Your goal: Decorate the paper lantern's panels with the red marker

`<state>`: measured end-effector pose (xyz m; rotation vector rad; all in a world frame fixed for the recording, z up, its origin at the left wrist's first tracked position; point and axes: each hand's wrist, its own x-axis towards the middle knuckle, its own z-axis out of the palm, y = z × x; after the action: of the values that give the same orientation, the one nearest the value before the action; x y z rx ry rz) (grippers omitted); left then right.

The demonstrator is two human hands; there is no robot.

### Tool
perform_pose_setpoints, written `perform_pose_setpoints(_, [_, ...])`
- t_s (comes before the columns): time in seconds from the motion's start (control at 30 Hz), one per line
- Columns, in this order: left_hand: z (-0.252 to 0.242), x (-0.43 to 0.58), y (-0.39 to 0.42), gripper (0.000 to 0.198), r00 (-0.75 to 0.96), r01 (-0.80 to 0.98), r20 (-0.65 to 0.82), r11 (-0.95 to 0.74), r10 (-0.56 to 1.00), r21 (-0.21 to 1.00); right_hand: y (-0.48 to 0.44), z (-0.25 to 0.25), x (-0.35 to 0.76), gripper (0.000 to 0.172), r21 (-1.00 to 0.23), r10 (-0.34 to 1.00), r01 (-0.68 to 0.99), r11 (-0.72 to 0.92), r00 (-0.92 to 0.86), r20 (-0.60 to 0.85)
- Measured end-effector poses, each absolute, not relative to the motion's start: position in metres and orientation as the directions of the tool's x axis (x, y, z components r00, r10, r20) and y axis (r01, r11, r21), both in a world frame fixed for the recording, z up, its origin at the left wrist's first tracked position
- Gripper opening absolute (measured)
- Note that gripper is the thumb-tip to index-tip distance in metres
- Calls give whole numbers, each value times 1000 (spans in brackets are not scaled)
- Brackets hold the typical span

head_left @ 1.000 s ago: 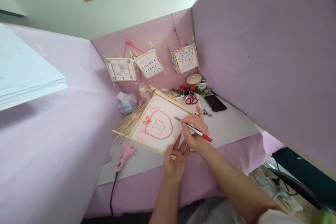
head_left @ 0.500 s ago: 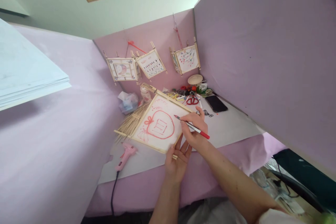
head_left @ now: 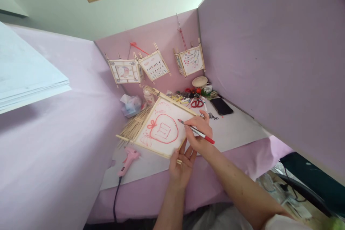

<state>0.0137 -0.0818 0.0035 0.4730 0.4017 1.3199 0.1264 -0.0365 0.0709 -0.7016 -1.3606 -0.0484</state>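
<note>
A square paper panel in a wooden stick frame [head_left: 161, 127] lies tilted on the white desk, with a red round drawing on it. My right hand [head_left: 199, 133] is closed round a red marker [head_left: 196, 131], whose tip rests on the panel's right side. My left hand [head_left: 181, 165] sits at the panel's near corner, fingers spread upward against the frame's edge.
A pink glue gun [head_left: 128, 159] with a black cord lies at the desk's near left. A bundle of thin sticks [head_left: 133, 126], crumpled tissue [head_left: 130, 105], red scissors [head_left: 196, 102], a black phone [head_left: 221, 106] and small clutter line the back. Three paper lanterns [head_left: 153, 65] hang on the purple partition.
The marker tip has shifted slightly along the panel's right side; both hands stay almost where they were. The view wobbles a little.
</note>
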Motion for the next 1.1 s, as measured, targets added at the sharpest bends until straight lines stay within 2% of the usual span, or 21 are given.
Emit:
perform_pose_setpoints(0.4, [2, 14, -81, 34, 205, -816, -3, 173, 979, 552, -35, 70, 127, 10, -422, 370, 462, 780, 204, 906])
perform_pose_setpoints(0.77, [2, 14, -82, 35, 211, -816, 9, 171, 977, 553, -29, 63, 128, 14, -419, 284, 457, 785, 336, 898])
perform_pose_setpoints(0.87, [2, 14, -81, 35, 221, -821, 16, 177, 975, 542, -31, 64, 128, 14, -390, 265, 445, 806, 318, 910])
perform_pose_setpoints(1.1, [2, 14, -81, 33, 208, -813, -3, 174, 978, 555, -35, 67, 128, 12, -382, 316, 453, 805, 218, 923])
